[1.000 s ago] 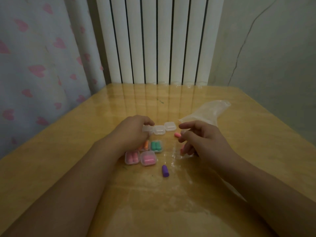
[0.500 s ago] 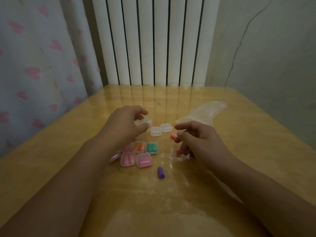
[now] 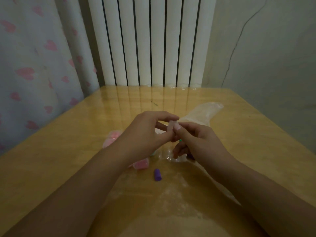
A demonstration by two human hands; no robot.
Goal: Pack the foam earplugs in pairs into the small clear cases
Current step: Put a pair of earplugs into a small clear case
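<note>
Two hands meet above the worktop (image 3: 256, 142) in the head view: the left hand (image 3: 145, 134) pinches a small clear case (image 3: 171, 126) while the right hand (image 3: 198, 141) picks at its edge with fingertips. Pried too hard, the slick case could pop free and tumble among the filled pink cases (image 3: 142, 164) below. One purple earplug (image 3: 157, 174) lies loose, near the wrists, and could roll off; a plastic bag (image 3: 203, 112) lies behind

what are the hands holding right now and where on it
Both hands pinch one small clear case: left hand at its left edges, right hand at its right edge.
</note>
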